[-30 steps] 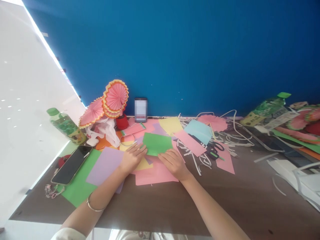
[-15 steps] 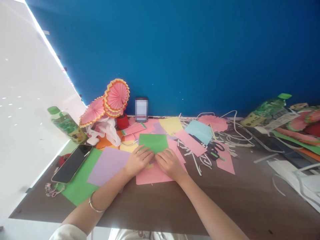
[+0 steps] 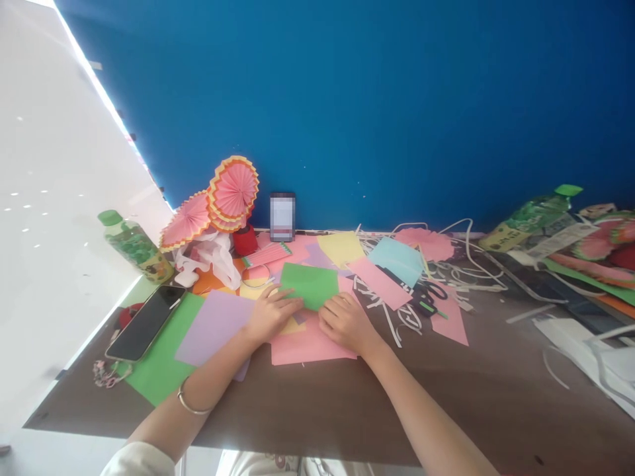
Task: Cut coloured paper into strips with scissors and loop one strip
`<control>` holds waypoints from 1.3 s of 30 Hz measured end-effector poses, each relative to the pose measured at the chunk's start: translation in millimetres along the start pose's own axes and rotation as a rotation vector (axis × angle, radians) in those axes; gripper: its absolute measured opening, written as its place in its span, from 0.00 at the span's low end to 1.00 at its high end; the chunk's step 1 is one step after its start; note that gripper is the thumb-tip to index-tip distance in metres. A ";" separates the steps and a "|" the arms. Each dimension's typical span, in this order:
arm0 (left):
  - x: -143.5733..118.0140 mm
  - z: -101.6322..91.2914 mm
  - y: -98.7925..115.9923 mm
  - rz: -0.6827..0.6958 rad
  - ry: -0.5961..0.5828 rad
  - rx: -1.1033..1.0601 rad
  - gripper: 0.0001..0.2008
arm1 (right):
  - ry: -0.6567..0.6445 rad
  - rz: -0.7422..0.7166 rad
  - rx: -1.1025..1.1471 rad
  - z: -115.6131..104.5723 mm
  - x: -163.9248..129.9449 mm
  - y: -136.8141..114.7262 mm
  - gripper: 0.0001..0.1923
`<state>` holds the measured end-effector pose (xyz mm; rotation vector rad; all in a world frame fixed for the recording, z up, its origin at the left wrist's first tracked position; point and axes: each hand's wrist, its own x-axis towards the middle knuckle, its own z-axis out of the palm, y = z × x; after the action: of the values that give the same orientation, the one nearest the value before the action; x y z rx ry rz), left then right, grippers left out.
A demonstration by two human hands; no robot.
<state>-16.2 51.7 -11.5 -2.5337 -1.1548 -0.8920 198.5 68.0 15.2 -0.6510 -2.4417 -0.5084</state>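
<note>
At the counter [image 3: 307, 403], the left hand [image 3: 275, 314] and right hand [image 3: 347, 322], fingers curled nearly closed, pinch a green paper sheet [image 3: 311, 284] along its near edge above pink paper [image 3: 292, 352], apparently adjusting it; the next move calls for an even hold.

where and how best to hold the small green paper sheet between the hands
Probably by its two near corners, coming from the near side, thumbs below and fingers above. The small green paper sheet is thin and broad, with its near edge facing the person, and the left hand and right hand touch it along there. The thumbs' exact placement is hidden.
</note>
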 end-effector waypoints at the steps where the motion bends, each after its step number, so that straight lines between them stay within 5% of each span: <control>1: -0.5 -0.2 -2.3 -0.017 0.002 -0.003 0.13 | -0.002 0.007 0.006 -0.7 -1.4 3.2 0.12; 13: -2.4 2.8 -16.8 -0.185 0.050 -0.073 0.12 | -0.058 0.133 0.127 -17.7 -13.4 35.7 0.10; 18: -1.7 1.5 -20.5 -0.320 0.140 -0.059 0.11 | 0.204 0.371 0.024 -23.8 -22.9 53.3 0.08; 21: 0.2 5.8 -12.8 -0.244 0.095 -0.072 0.11 | 0.271 0.350 0.031 -15.8 -18.0 40.4 0.04; 24: 0.1 10.7 -5.5 -0.160 0.042 -0.089 0.13 | 0.163 0.220 0.070 -3.7 -6.8 16.1 0.10; 27: -0.9 12.2 -2.0 -0.104 0.027 -0.113 0.14 | 0.107 0.145 0.068 5.5 0.1 0.1 0.07; 39: 9.7 2.8 11.1 0.039 0.015 0.025 0.09 | 0.012 0.092 0.155 11.6 1.1 -8.2 0.11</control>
<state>-1.8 51.4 -7.3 -2.5163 -1.1013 -0.8798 188.3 67.2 5.2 -0.6887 -2.3985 -0.2822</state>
